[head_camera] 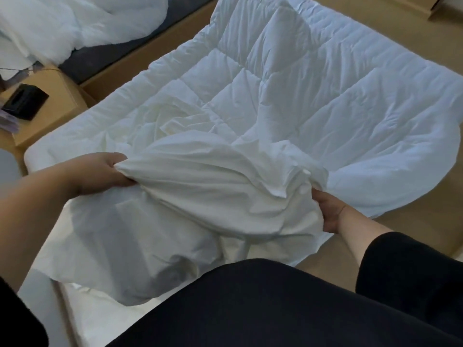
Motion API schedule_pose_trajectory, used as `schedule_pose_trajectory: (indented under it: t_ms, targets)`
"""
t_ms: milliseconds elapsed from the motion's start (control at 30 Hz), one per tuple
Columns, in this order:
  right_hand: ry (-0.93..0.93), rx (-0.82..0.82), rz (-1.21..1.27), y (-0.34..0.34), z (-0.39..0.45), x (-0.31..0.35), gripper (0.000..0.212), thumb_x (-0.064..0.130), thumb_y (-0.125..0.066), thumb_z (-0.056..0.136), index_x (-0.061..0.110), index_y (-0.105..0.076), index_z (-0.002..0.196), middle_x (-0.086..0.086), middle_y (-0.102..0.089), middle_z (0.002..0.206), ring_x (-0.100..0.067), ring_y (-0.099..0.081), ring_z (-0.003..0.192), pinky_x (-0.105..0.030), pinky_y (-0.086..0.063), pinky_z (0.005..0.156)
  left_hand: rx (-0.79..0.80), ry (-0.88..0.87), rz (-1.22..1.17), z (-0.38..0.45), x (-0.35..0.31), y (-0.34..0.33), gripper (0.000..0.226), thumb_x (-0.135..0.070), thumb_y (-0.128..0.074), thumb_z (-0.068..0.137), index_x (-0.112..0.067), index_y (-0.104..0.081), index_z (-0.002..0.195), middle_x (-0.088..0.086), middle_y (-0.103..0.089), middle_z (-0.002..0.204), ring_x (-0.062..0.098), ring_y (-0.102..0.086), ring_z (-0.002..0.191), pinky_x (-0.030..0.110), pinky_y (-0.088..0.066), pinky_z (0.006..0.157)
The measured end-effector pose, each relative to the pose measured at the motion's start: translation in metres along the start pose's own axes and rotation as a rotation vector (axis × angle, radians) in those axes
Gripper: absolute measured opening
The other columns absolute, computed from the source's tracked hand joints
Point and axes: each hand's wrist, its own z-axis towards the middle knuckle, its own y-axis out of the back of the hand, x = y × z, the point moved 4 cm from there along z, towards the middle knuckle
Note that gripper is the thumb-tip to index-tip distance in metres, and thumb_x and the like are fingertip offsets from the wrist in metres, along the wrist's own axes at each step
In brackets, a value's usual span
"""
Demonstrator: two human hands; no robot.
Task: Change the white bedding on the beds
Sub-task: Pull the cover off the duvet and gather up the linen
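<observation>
A white quilted duvet (325, 96) lies spread over the near bed, its right side hanging over the edge toward the floor. On top of it, close to me, sits a bunched white cover sheet (213, 196). My left hand (105, 171) grips the bunched cover at its left end, fingers curled into the fabric. My right hand (328, 211) holds the cover's right side from beneath, its fingers hidden under the cloth. The cover's lower part drapes down in front of my body.
A wooden nightstand (57, 96) with a black tissue box (23, 101) stands at the left. Behind it is a second bed (120, 51) with a dark mattress and a heap of white bedding (75, 21). Tan floor (400, 234) runs along the right.
</observation>
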Motion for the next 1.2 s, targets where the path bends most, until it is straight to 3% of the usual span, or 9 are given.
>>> schedule_pose_trajectory:
  t_ms: [133, 267, 500, 600, 667, 767, 933, 1067, 1200]
  targets:
    - [0.037, 0.131, -0.164, -0.033, 0.012, 0.018, 0.077, 0.035, -0.091, 0.066, 0.006, -0.064, 0.132, -0.018, -0.065, 0.132, -0.038, -0.062, 0.122, -0.052, -0.045, 0.107, -0.236, -0.126, 0.437, 0.008, -0.006, -0.02, 0.067, -0.043, -0.068, 0.082, -0.027, -0.043, 0.142, 0.005, -0.049, 0.14, 0.028, -0.05, 0.122, 0.044, -0.043, 0.102]
    - [0.191, -0.009, -0.094, -0.034, 0.02, 0.033, 0.052, 0.022, -0.076, 0.079, 0.002, -0.066, 0.126, -0.021, -0.067, 0.126, -0.04, -0.065, 0.116, -0.051, -0.05, 0.101, -0.162, -0.269, 0.677, 0.011, -0.03, -0.079, 0.089, -0.059, -0.058, 0.084, -0.027, -0.015, 0.156, 0.002, -0.033, 0.154, 0.026, -0.039, 0.136, 0.04, -0.036, 0.11]
    - [0.39, -0.241, -0.074, -0.003, 0.012, 0.048, 0.034, 0.014, -0.064, 0.09, 0.015, -0.067, 0.123, -0.009, -0.074, 0.116, -0.029, -0.07, 0.106, -0.044, -0.055, 0.089, -0.084, -0.379, 0.588, 0.052, -0.091, -0.127, 0.063, -0.063, -0.049, 0.092, -0.019, -0.041, 0.136, 0.004, -0.049, 0.13, 0.026, -0.05, 0.118, 0.037, -0.044, 0.092]
    - [0.341, -0.361, -0.213, 0.014, 0.017, 0.052, 0.052, 0.035, -0.075, 0.078, 0.021, -0.066, 0.126, -0.002, -0.074, 0.115, -0.027, -0.069, 0.107, -0.043, -0.055, 0.089, -0.149, -0.529, 0.626, 0.067, -0.126, -0.141, 0.051, -0.056, -0.046, 0.096, -0.016, -0.05, 0.128, 0.005, -0.05, 0.129, 0.027, -0.048, 0.117, 0.038, -0.044, 0.095]
    - [0.264, -0.329, -0.409, 0.014, 0.026, 0.055, 0.058, 0.042, -0.079, 0.074, 0.023, -0.064, 0.128, -0.001, -0.073, 0.117, -0.024, -0.069, 0.105, -0.041, -0.056, 0.086, -0.136, -0.588, 0.638, 0.075, -0.146, -0.152, 0.042, -0.047, -0.044, 0.1, -0.014, -0.055, 0.125, 0.007, -0.052, 0.13, 0.028, -0.048, 0.119, 0.037, -0.043, 0.097]
    - [0.132, -0.221, -0.613, 0.004, 0.042, 0.062, 0.039, 0.042, -0.073, 0.085, 0.03, -0.061, 0.12, 0.005, -0.069, 0.11, -0.019, -0.065, 0.102, -0.038, -0.052, 0.089, -0.107, -0.582, 0.592, 0.092, -0.16, -0.166, 0.037, -0.041, -0.044, 0.1, -0.013, -0.057, 0.12, 0.008, -0.054, 0.13, 0.029, -0.049, 0.117, 0.036, -0.04, 0.097]
    - [0.043, -0.219, -0.776, 0.006, 0.069, 0.056, 0.057, 0.055, -0.065, 0.084, 0.027, -0.058, 0.133, 0.003, -0.066, 0.12, -0.021, -0.063, 0.105, -0.042, -0.049, 0.098, -0.006, -0.549, 0.64, 0.108, -0.165, -0.187, 0.057, -0.058, -0.053, 0.091, -0.018, -0.049, 0.131, 0.005, -0.05, 0.136, 0.027, -0.046, 0.123, 0.038, -0.039, 0.105]
    - [0.122, -0.277, -0.753, 0.007, 0.064, 0.051, 0.037, 0.04, -0.062, 0.09, 0.022, -0.065, 0.122, -0.001, -0.067, 0.114, -0.024, -0.063, 0.106, -0.035, -0.047, 0.088, 0.021, -0.56, 0.663, 0.104, -0.179, -0.202, 0.063, -0.062, -0.057, 0.087, -0.022, -0.047, 0.134, 0.002, -0.044, 0.143, 0.027, -0.038, 0.132, 0.04, -0.03, 0.111]
    - [0.283, -0.231, -0.574, -0.006, 0.032, 0.069, 0.016, 0.03, -0.065, 0.09, 0.031, -0.067, 0.106, 0.002, -0.07, 0.11, -0.02, -0.065, 0.106, -0.038, -0.051, 0.096, -0.045, -0.597, 0.551, 0.092, -0.202, -0.2, 0.086, -0.068, -0.059, 0.079, -0.022, -0.034, 0.148, 0.002, -0.035, 0.153, 0.026, -0.028, 0.143, 0.042, -0.021, 0.119]
